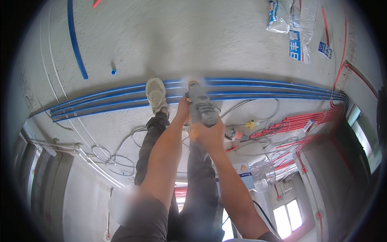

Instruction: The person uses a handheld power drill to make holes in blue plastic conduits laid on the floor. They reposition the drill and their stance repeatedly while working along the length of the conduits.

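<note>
Both my hands hold a grey power drill (198, 103), dusty and with orange parts. Its front end is over the row of blue conduit pipes (258, 84) on the concrete floor. My left hand (184, 109) is closed at the drill's left side, partly hidden by its body. My right hand (213, 132) wraps round the rear of the tool. A pale blur lies around the drill's front end, so its bit and what it touches cannot be made out. To the left of the drill, my shoe (156, 94) rests across the pipes.
Red conduit pipes (298, 123), loose grey cables (262, 141) and a yellow connector (251, 124) lie on the right. Another orange and grey power tool (237, 134) is near my right hand. A cardboard box (242, 173) and a plastic package (299, 34) are further off.
</note>
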### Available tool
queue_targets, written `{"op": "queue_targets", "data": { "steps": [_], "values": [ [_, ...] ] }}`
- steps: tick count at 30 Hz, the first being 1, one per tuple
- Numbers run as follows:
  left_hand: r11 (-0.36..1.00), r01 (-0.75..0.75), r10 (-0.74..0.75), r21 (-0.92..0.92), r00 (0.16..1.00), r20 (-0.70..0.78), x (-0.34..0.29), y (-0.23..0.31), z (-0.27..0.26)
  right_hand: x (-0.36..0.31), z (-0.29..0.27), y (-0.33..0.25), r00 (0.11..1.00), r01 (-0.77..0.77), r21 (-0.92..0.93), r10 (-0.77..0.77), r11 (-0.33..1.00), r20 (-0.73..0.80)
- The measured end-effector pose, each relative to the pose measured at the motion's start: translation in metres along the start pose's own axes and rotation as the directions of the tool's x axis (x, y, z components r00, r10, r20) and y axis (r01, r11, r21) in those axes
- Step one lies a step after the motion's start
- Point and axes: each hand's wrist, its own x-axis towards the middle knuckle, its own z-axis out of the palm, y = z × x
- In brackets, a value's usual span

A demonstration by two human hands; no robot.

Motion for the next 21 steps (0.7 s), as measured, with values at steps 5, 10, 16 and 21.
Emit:
{"op": "queue_targets", "data": {
  "steps": [5, 10, 16, 21],
  "values": [
    [0.999, -0.023, 0.023, -0.030, 1.000, 0.016, 0.052, -0.043, -0.073, -0.006, 0.010, 0.001, 0.999, -0.016, 0.025, 0.014, 1.000, 0.046],
    [0.999, 0.041, -0.040, -0.017, 0.996, 0.084, 0.056, -0.029, -0.043, 0.005, 0.010, -0.002, 0.999, -0.024, 0.030, 0.025, 0.999, -0.031],
    [0.972, 0.111, -0.086, -0.208, 0.989, 0.124, 0.034, -0.009, -0.029, 0.004, 0.021, 0.011, 1.000, -0.017, 0.024, 0.017, 1.000, -0.021],
    [0.999, 0.024, -0.022, -0.032, 0.998, 0.052, 0.021, -0.001, -0.024, 0.002, 0.029, 0.017, 0.997, -0.075, -0.017, 0.075, 0.997, -0.007]
  ]
}}
